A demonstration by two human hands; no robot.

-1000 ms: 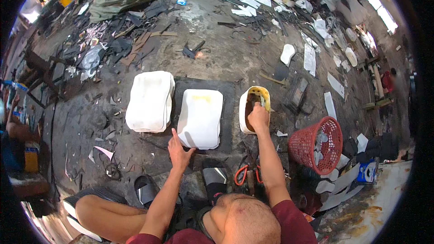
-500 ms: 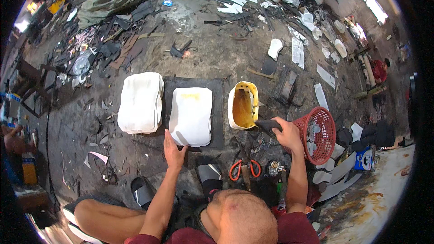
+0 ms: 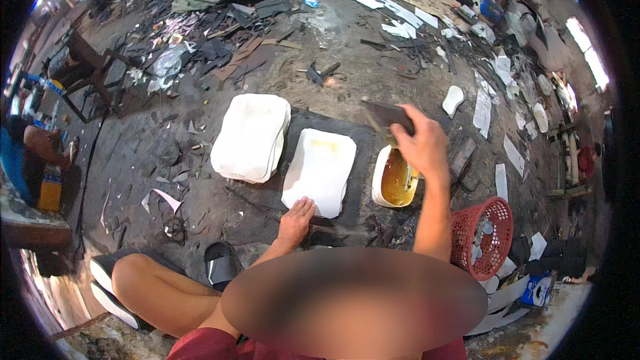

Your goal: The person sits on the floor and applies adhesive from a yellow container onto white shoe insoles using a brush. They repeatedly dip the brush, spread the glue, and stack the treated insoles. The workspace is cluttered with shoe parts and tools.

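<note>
My left hand (image 3: 297, 224) lies with its fingers stretched out on the near left edge of a stack of white sheets with rounded corners (image 3: 320, 177). A yellowish smear marks the far end of the top sheet. My right hand (image 3: 425, 145) grips a dark, flat scraper (image 3: 388, 115), held above the far side of a cut-open white tub (image 3: 378, 183). Amber-yellow glue-like stuff (image 3: 398, 179) coats the inside of the tub. Part of the tub's far rim is hidden by my hand.
A second stack of white sheets (image 3: 250, 137) stands to the left. Under the middle stack lies a dark mat (image 3: 363, 139). At right is a red plastic basket (image 3: 460, 240) holding pale pieces. A sandal (image 3: 222, 265) lies near me; scraps (image 3: 167, 200) litter the floor.
My right hand has lifted the scraper from the tub's near rim to beyond its far side. My left hand has come onto the stack's near edge. The whole view has shifted.
</note>
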